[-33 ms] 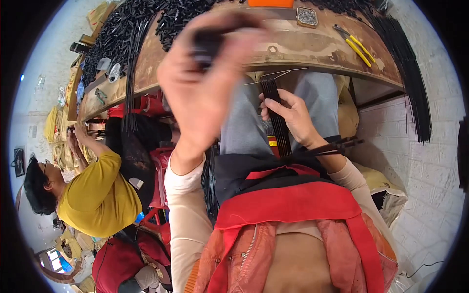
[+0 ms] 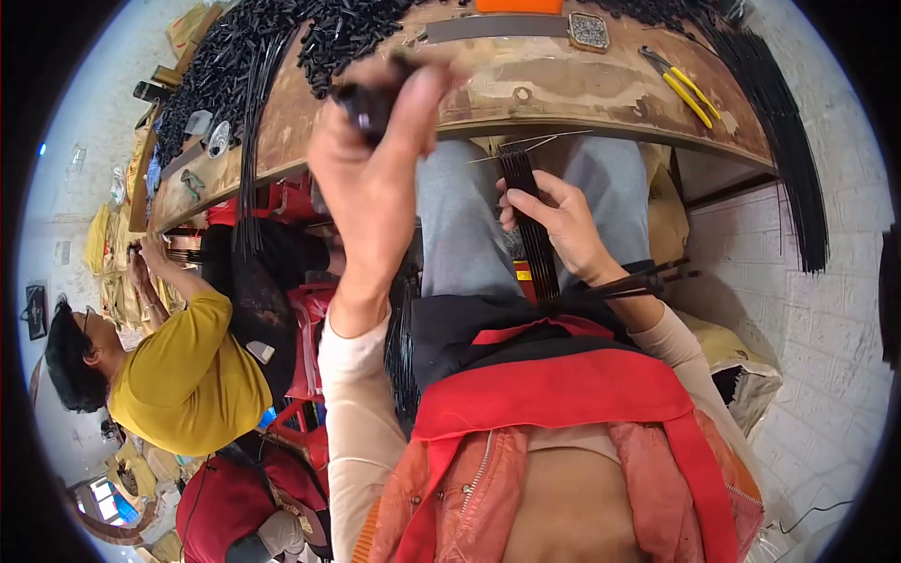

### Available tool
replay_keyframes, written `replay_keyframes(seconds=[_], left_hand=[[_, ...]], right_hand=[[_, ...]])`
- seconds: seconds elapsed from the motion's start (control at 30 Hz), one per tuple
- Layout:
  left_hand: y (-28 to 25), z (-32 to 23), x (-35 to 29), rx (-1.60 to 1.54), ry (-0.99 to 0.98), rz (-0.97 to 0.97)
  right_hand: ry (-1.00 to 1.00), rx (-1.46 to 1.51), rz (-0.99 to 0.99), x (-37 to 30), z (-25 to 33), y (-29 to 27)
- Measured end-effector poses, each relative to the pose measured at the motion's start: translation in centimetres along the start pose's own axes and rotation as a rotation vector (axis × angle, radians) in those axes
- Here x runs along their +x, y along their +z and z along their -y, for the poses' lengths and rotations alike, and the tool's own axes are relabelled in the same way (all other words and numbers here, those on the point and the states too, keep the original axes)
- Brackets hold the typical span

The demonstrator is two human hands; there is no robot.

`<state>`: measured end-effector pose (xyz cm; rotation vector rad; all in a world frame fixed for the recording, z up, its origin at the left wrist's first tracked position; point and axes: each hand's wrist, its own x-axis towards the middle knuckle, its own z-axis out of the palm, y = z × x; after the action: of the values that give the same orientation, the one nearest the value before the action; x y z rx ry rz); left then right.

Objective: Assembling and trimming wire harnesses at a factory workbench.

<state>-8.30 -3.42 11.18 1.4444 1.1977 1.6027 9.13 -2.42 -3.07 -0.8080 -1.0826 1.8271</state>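
My left hand (image 2: pixel 368 192) is raised above the table's front edge, slightly smeared by motion. Its fingers are closed around a short black tubular piece (image 2: pixel 369 111) with a round end; whether it holds more than one is unclear. Over my lap, my right hand (image 2: pixel 568 225) grips a bundle of slim black rods (image 2: pixel 539 263), thumb across the front. The bundle stands roughly upright between my knees, its upper end near the table edge. Thin metal wires (image 2: pixel 542 143) stick out sideways at that end. More dark rods (image 2: pixel 648 280) lie across my right wrist.
The wooden table (image 2: pixel 563 89) carries a heap of black tubular parts (image 2: pixel 216 84), yellow-handled pliers (image 2: pixel 688 94), a small square tray (image 2: pixel 588 32) and an orange object (image 2: pixel 519 6). Long black rods (image 2: pixel 784 159) hang over its right end. A person in yellow (image 2: pixel 188 375) works at left.
My left hand has shifted a little left and its blur has lessened, uncovering a grey strip on the table. My right hand and the rod bundle stay in place.
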Motion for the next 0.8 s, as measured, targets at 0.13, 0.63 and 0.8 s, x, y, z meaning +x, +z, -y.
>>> replay_keyframes(seconds=[0.13,0.63,0.8], left_hand=[[-1.0,9.7,-7.6,0.059,-0.190,-0.191],[3.1,9.9,-7.5,-0.385,-0.424,0.014],[3.7,9.8,-7.7,-0.404,-0.420,0.011]], right_hand=[[0.047,-0.007,0.001,0.1,-0.7,0.4],[0.063,-0.458,0.111,-0.7,3.9,-5.4],[-0.468,-0.853,-0.150,-1.3,8.1,-6.3]])
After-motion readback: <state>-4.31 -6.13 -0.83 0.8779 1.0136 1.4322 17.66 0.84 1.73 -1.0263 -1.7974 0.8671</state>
